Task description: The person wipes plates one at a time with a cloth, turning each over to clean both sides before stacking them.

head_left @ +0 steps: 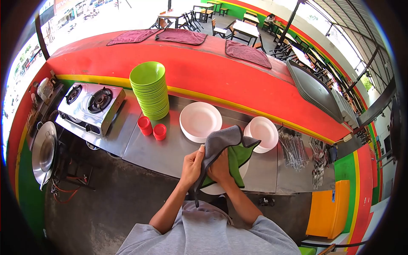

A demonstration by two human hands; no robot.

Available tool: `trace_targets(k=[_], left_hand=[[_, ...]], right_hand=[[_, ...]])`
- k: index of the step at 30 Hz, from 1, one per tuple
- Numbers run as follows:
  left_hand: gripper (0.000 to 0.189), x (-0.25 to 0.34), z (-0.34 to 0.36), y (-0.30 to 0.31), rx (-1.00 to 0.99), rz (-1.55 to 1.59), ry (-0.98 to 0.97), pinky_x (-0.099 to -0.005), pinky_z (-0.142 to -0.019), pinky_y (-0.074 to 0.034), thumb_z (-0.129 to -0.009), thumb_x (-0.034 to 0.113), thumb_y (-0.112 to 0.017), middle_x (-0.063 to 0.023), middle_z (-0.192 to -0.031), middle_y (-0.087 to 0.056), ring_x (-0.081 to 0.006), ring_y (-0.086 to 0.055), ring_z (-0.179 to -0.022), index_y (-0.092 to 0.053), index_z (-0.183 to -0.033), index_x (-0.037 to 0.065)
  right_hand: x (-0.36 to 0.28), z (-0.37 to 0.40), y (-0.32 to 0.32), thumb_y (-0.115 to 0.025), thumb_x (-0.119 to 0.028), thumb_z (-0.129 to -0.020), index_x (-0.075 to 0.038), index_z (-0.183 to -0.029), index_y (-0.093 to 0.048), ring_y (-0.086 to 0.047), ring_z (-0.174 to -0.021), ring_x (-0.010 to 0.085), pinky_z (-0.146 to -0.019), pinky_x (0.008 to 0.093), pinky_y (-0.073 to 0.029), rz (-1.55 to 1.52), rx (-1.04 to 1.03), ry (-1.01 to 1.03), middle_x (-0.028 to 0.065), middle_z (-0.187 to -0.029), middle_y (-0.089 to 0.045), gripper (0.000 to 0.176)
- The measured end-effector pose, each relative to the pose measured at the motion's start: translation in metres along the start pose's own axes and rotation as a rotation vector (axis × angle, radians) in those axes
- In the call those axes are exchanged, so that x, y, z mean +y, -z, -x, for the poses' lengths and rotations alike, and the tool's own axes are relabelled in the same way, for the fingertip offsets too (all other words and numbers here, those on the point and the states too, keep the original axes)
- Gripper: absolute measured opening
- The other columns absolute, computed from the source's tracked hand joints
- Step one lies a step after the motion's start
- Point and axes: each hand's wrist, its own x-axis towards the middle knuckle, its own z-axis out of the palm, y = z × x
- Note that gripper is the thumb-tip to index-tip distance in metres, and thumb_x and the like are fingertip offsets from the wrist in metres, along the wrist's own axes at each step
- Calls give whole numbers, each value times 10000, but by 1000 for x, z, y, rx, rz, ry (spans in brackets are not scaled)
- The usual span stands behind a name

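A two-sided cloth, grey (216, 142) on one face and green on the other, hangs bunched up in front of me above the counter's front edge. My left hand (192, 168) is closed on its grey left side, thumb uppermost. My right hand (219, 168) is in among the folds, fingers curled and partly covered by the cloth. Behind and below the cloth, parts of a white plate (214, 189) show; most of it is hidden. Just beyond stand a stack of white plates (200, 120) and a stack of white bowls (262, 132).
Green bowls (149, 91) form a tall stack near red cups (160, 132) on the steel counter (170, 155). A gas stove (91, 104) and a wok (44, 153) are leftward. Cutlery (293, 151) lies rightward. A red ledge (204, 63) holds folded cloths and trays (314, 87).
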Motion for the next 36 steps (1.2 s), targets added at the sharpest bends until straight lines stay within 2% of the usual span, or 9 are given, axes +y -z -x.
trace_targets(k=[8, 11, 14, 15, 18, 24, 27, 33, 36], left_hand=[[483, 4, 1, 13, 16, -80, -17, -251, -529, -232, -1069, 374, -506, 107, -680, -362, -26, -294, -645, -620, -819, -23], [488, 14, 2, 10, 40, -70, -101, -266, -523, -208, -1065, 369, -516, 107, -669, -330, -29, -268, -636, -561, -761, -11], [498, 15, -3, 17, 55, -105, -133, -269, -520, -205, -1063, 369, -522, 106, -667, -322, -31, -263, -634, -501, -719, 9], [497, 19, -4, 19, 63, -103, -138, -268, -523, -200, -1064, 362, -523, 106, -671, -318, -31, -253, -639, -491, -708, 17], [495, 16, -11, 28, 75, -55, -160, -266, -526, -194, -1067, 359, -518, 107, -674, -314, -29, -247, -642, -488, -710, 17], [495, 7, -10, 17, 150, -12, -183, -267, -538, -179, -1072, 356, -507, 106, -676, -293, -29, -236, -641, -453, -694, 40], [494, -1, -12, 10, 211, 26, -208, -271, -545, -169, -1075, 351, -500, 105, -682, -291, -31, -231, -647, -430, -687, 53], [478, -12, -6, -9, 350, 130, -251, -267, -566, -180, -1084, 344, -477, 102, -710, -315, -32, -244, -672, -447, -713, 44], [447, -22, -6, -11, 344, 216, -230, -246, -596, -244, -1090, 352, -456, 96, -745, -377, -29, -290, -707, -562, -827, 6]], right_hand=[[26, -11, 0, -597, -309, -854, -17, -1312, -569, -339, -1402, 472, -1173, 634, -145, 250, 240, -108, 241, -1424, -495, 544], [27, -14, 19, -630, -250, -833, -3, -1324, -557, -400, -1359, 466, -1148, 613, -227, 296, 212, -184, 257, -1394, -514, 554], [53, -4, 20, -642, -118, -810, 19, -1308, -551, -469, -1297, 449, -1097, 566, -325, 50, 208, -309, 265, -1338, -547, 524], [58, 4, 13, -571, 35, -828, 41, -1233, -577, -556, -1188, 440, -1005, 462, -439, -1, 375, -254, 256, -1242, -606, 404], [93, 42, -8, -542, 41, -857, 53, -1151, -607, -627, -1082, 402, -943, 399, -474, -329, 220, -468, 227, -1118, -661, 301], [83, 83, -34, -543, 10, -928, 51, -1062, -624, -632, -986, 190, -893, 326, -482, -689, 495, -581, 109, -1036, -677, 162], [65, 93, -43, -571, 4, -941, 40, -1081, -614, -614, -984, 143, -873, 304, -486, -702, 594, -653, 81, -1045, -667, 150], [31, 83, -49, -669, -42, -939, 8, -1173, -589, -626, -990, 147, -861, 301, -521, -1273, 780, -826, 64, -1088, -658, 253], [37, 79, -34, -676, -44, -938, -7, -1199, -588, -629, -1000, 150, -864, 297, -529, -1271, 712, -800, 69, -1128, -650, 277]])
